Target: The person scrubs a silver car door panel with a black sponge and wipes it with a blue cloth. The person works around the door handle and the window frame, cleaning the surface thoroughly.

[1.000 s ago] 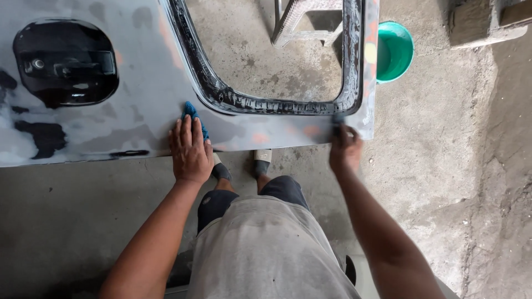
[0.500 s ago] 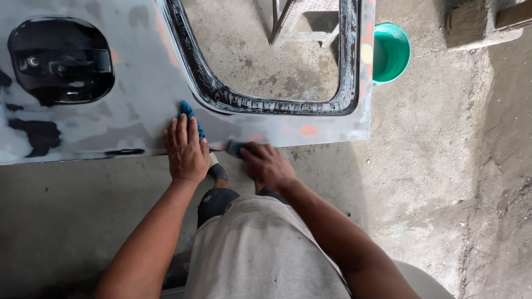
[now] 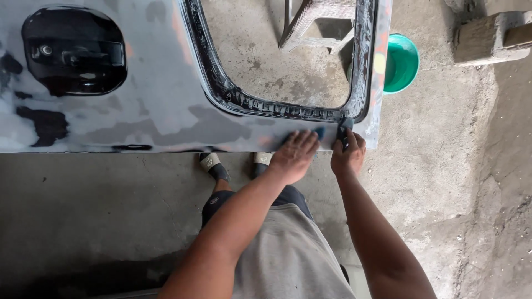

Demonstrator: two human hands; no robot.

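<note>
A bare grey concrete floor (image 3: 465,182), stained and cracked, is lit by flat daylight. A green plastic basin (image 3: 403,63) is set on it; a woven stool (image 3: 318,22) stands left of the basin, a concrete block (image 3: 490,39) right of it.

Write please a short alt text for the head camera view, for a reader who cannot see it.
A person's left hand presses a blue sanding pad flat on a grey, sanded car door panel, while the right hand grips the panel's edge beside it. A green bucket stands on the concrete floor beyond.
</note>
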